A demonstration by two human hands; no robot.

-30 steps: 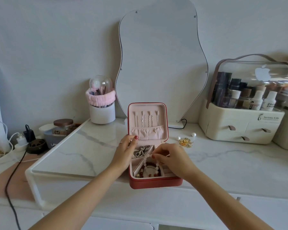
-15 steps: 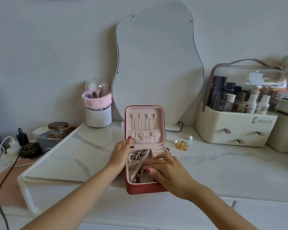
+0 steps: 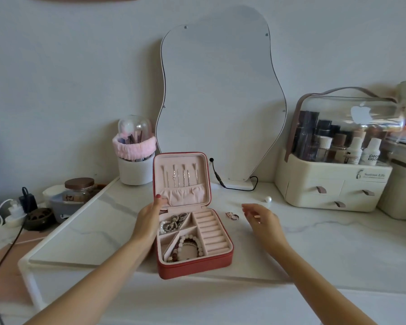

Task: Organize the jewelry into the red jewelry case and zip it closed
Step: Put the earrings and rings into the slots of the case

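So far, partly done. The red jewelry case (image 3: pixel 193 233) lies open on the marble desktop (image 3: pixel 314 242), lid upright, zip not closed. Lid panel holds several thin chains (image 3: pixel 182 178) hanging above a gathered pocket. Base: a metallic tangle (image 3: pixel 174 222) fills the upper-left compartment; beaded bracelets (image 3: pixel 189 247) lie in the lower one; the ring rolls (image 3: pixel 210 232) on the right appear empty.

Left outside: a small ring-like piece (image 3: pixel 232 216) just beside the case's right side, and a pearl (image 3: pixel 268 199) farther back. A second pearl may be hidden behind the right hand; cannot tell.

Left hand (image 3: pixel 149 220) rests along the case's left side, fingertips at the lid's lower corner, steadying it. Right hand (image 3: pixel 259 218) hovers spread and empty over the desktop, near the ring-like piece, not touching it.

Judgement: loose pieces go in first, then lid down, then zip.
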